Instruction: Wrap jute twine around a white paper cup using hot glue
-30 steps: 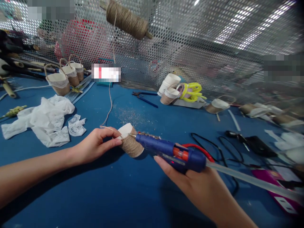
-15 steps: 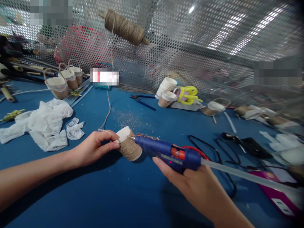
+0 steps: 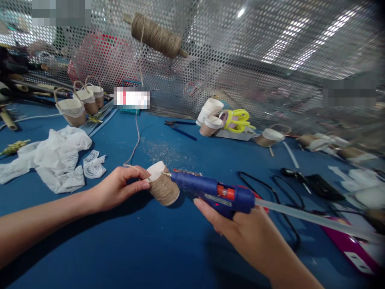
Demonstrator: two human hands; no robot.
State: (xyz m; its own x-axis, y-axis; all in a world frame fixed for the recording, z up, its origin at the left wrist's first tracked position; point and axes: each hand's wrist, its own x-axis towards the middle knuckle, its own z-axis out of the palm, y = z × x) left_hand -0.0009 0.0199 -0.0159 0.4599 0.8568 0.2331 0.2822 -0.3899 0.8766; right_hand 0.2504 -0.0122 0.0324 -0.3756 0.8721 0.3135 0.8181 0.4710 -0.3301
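My left hand (image 3: 124, 186) pinches the rim of a paper cup (image 3: 165, 188) wrapped in brown twine, tilted over the blue table (image 3: 144, 253). Some twine (image 3: 137, 134) runs from between those fingers up to a spool (image 3: 158, 36) hanging on the mesh. My right hand (image 3: 243, 228) is closed round the handle of a blue glue gun (image 3: 210, 190), a long clear glue stick (image 3: 303, 214) poking out of its back. The metal nozzle points at the cup's rim; whether it touches is unclear.
White lace (image 3: 60, 156) lies at left, below several handled cups (image 3: 71, 112). Blue-handled pliers (image 3: 182, 128) lie near yellow-handled scissors (image 3: 239, 120) and stacked white cups (image 3: 207, 110). A black cord (image 3: 270, 186) loops at right, beside a magenta object (image 3: 345, 249). Perforated metal mesh (image 3: 228, 68) stands behind.
Almost nothing differs. The view has shifted very slightly; both hands, the cup and the glue gun keep the same positions relative to each other.
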